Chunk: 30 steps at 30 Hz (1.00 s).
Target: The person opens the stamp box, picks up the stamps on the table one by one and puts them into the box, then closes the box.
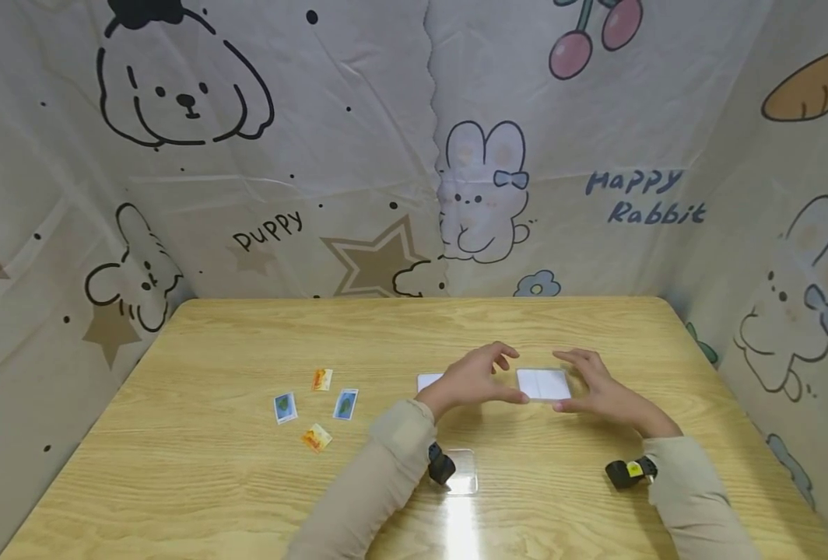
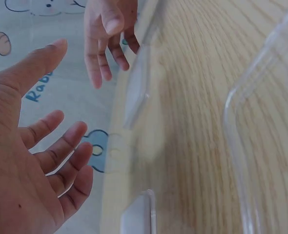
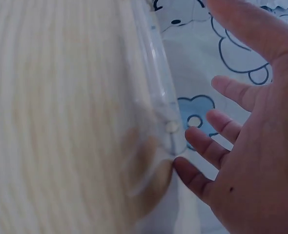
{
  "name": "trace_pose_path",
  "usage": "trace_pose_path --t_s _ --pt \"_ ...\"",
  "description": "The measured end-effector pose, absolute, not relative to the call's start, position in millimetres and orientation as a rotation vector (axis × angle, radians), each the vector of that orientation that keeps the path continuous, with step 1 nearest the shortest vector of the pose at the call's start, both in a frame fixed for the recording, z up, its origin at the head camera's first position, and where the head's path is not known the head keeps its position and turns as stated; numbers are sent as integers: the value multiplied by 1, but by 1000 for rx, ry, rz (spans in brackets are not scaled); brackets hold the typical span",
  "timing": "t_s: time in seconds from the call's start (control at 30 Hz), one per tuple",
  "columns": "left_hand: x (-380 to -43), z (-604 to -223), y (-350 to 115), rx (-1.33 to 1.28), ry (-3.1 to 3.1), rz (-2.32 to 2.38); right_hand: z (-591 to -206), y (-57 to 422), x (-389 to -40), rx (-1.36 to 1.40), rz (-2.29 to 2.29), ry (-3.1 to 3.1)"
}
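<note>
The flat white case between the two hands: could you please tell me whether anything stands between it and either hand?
Nothing visible does: the left hand and right hand flank the flat white case directly, thumbs close to its near corners. The clear plastic piece lies nearer the person, outside both gaps.

White case (image 1: 543,384), yellow wood-grained table (image 1: 176,482)
</note>
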State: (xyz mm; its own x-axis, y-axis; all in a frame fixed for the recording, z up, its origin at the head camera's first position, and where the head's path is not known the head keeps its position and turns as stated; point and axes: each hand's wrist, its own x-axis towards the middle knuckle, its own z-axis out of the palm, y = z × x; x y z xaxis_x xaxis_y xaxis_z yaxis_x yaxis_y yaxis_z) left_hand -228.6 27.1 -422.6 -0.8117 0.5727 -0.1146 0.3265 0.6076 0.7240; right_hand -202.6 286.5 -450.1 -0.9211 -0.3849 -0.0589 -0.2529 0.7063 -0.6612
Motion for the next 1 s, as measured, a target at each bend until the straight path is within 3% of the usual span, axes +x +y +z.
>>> trace_pose_path --t_s 0.63,1.0 --pt "-249 -446 45 512 2340 1167 -462 298 -211 -437 -974 2672" --pt "-251 -452 55 598 2461 959 -466 298 -212 -405 -989 2685"
